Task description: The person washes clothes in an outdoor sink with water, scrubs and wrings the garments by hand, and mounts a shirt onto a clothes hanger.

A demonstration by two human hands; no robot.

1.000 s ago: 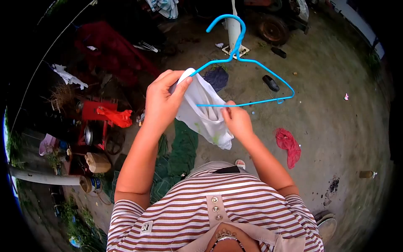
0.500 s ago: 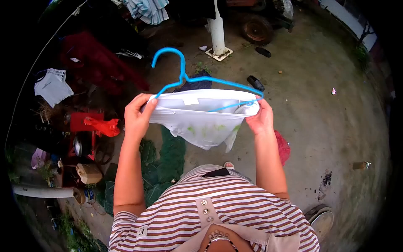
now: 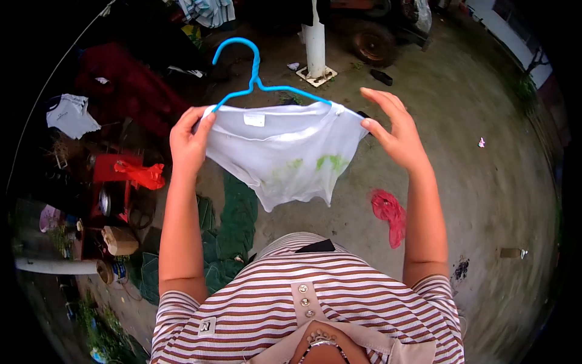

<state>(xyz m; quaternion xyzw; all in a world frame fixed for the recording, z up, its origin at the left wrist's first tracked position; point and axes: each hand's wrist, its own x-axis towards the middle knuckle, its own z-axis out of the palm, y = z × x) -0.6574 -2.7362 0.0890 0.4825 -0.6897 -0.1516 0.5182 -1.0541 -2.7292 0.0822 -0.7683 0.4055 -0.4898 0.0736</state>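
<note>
A white shirt [image 3: 291,151] with green smudges on its front hangs on a blue clothes hanger [image 3: 254,73]. The hanger's hook points up, and both of its arms now run into the shirt's shoulders. My left hand [image 3: 188,142] is closed on the shirt's left shoulder, where the hanger's arm enters, with the thumb in front. At the other shoulder, my right hand [image 3: 400,130] is open, fingers spread and thumb close to the cloth. Whether that thumb touches the shirt is hard to tell. A small white label shows inside the neckline.
Dark green netting [image 3: 236,212] lies on the ground by my feet, and a pink-red bag [image 3: 389,215] lies to the right. A white post [image 3: 314,51] stands ahead, near a wheel [image 3: 373,47]. Dark red clothing [image 3: 124,85] hangs at left above a red stand [image 3: 115,167].
My right hand has let go of the shirt and opened outward. The shirt's right shoulder now covers the hanger's right arm. Hanger and shirt have shifted up and slightly left.
</note>
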